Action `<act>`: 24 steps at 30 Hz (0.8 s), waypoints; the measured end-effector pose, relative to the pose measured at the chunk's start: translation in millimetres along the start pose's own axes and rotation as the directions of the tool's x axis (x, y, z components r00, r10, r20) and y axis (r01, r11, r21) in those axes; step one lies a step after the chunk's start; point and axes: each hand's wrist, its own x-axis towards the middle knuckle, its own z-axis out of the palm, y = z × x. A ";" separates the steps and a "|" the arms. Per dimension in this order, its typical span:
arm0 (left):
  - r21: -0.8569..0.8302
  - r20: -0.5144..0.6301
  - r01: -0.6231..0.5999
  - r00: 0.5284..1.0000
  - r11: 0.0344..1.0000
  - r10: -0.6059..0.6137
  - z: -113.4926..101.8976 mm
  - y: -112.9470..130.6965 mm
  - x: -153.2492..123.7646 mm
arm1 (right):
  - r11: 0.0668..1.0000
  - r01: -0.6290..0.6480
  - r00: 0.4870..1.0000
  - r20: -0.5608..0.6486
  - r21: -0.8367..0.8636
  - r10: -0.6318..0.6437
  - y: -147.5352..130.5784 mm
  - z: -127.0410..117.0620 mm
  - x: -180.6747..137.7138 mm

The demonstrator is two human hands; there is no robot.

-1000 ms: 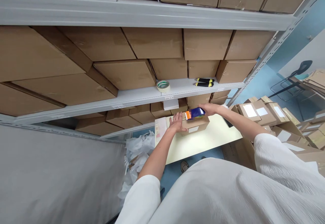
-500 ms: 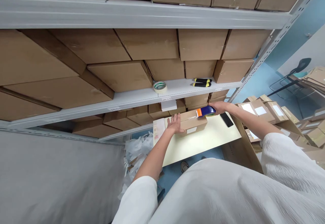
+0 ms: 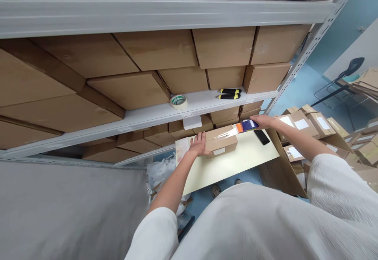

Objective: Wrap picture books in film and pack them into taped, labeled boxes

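Observation:
A small brown cardboard box (image 3: 227,144) lies on a pale yellow board (image 3: 212,173), a white label on its near side. My left hand (image 3: 199,145) presses on the box's left end with its fingers spread. In my right hand (image 3: 262,121) is a blue and orange tape dispenser (image 3: 247,126), gripped at the box's right end. A shiny strip of clear tape (image 3: 226,133) runs along the top of the box toward the dispenser. Close to my right hand, a black phone (image 3: 262,137) rests on the board.
Grey shelving (image 3: 147,14) full of brown boxes stands in front. One shelf carries a tape roll (image 3: 178,102) and black-yellow cutters (image 3: 229,93). At right, a large carton (image 3: 280,169) holds labelled parcels. Plastic bags (image 3: 161,173) lie left of the board.
My right hand has drawn the tape dispenser rightward to the box's right end, and more tape shows along the top. My left hand stays on the box. The view has shifted slightly.

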 end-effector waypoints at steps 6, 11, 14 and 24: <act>0.030 0.022 0.011 1.000 0.999 -0.012 -1.0 2.8 -4.9 | 1.000 0.001 1.000 0.024 0.012 -0.002 -0.3 13.4 4.1; 0.011 0.013 0.011 1.000 1.000 -0.011 0.8 1.7 -6.3 | 1.000 -0.002 0.999 0.054 0.018 0.001 2.4 16.6 3.4; 0.022 0.024 0.014 1.000 1.000 -0.014 1.8 0.8 -4.8 | 1.000 0.005 0.998 0.065 0.018 -0.007 4.5 16.6 1.4; 0.028 0.051 0.027 0.998 0.999 -0.028 0.2 1.2 -4.9 | 0.999 0.007 0.998 0.062 0.046 -0.010 21.2 27.1 -3.9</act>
